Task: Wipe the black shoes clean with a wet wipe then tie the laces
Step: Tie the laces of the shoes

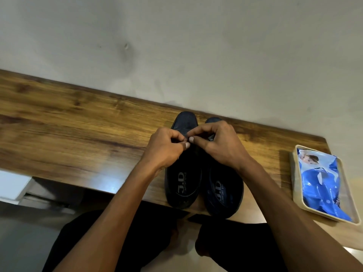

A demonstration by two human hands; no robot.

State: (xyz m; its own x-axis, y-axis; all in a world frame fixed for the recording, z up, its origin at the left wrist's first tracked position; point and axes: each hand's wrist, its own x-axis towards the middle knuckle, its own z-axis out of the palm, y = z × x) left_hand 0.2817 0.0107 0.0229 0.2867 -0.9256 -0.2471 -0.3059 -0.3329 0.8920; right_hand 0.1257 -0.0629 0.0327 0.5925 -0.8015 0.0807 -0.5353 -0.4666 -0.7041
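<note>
Two black shoes stand side by side on the wooden table, toes toward the wall: the left shoe (183,185) and the right shoe (223,195), both with printed insoles showing. My left hand (165,150) and my right hand (218,144) meet over the vamp of the left shoe. Each hand pinches a thin dark lace end between thumb and fingertips, the fingertips almost touching. The lace itself is mostly hidden under the fingers. My right hand covers part of the right shoe's front.
A blue wet wipe pack (322,183) lies in a beige tray (294,185) at the table's right end. The wooden table (78,130) runs left along a pale wall (176,46). My dark-trousered legs are below the table's front edge.
</note>
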